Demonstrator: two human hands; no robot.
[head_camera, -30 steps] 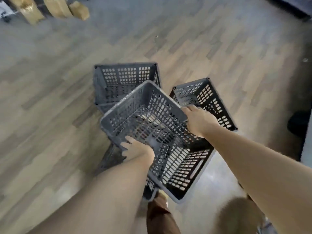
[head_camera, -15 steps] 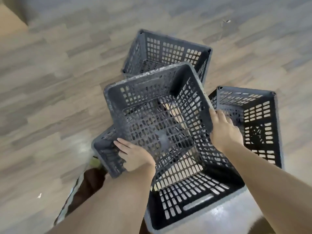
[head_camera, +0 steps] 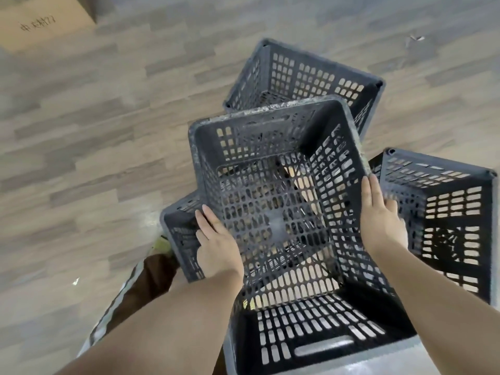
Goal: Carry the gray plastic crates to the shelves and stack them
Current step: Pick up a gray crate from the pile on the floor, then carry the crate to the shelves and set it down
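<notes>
A gray perforated plastic crate [head_camera: 273, 212] is held in front of me, its open top facing up. My left hand [head_camera: 216, 250] grips its left rim and my right hand [head_camera: 381, 220] grips its right rim. Three more gray crates sit on the wooden floor beneath and around it: one behind [head_camera: 303, 77], one to the right [head_camera: 454, 217], and one at the lower left [head_camera: 180, 234], mostly hidden by the held crate and my left hand.
A cardboard box [head_camera: 40, 20] with handwriting lies at the top left on the wood-plank floor [head_camera: 81, 158]. My brown trouser leg [head_camera: 140, 288] and a yellow-green shoe tip [head_camera: 162, 243] show at the bottom left.
The view has turned and closed in on the crates. The held crate has come up nearer to me and levelled. Both hands keep their grip on its rims.
</notes>
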